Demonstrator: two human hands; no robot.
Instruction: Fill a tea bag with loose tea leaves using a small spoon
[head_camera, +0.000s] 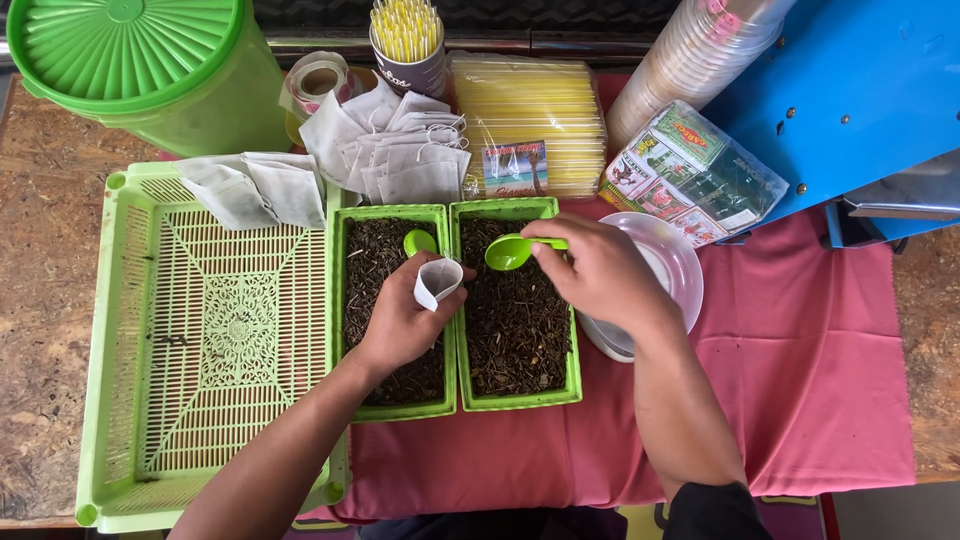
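Head view looks straight down on my work spread, and I take it from the biggest piece inward: the large green lattice tray (215, 330) lies to the left, with a few empty filter bags at its top edge, and just beside it sit two small green trays of dry tea leaves, the left tray (390, 215) and the right tray (515, 400), side by side on the pink cloth (800, 380). My left hand (400, 320) rests over the left tray, fingers curled narrow around a small white filter bag (437, 282), holding it upright with its open mouth facing up and toward the right. My right hand (600, 275) is over the right tray, fingertips pinched on the handle of a green scoop (512, 252). The scoop's long axis runs roughly left to right, bowl leading left, and that bowl sits just up and right of the bag's mouth, near but not touching. A second green scoop (419, 241) lies in the left tray just above the bag
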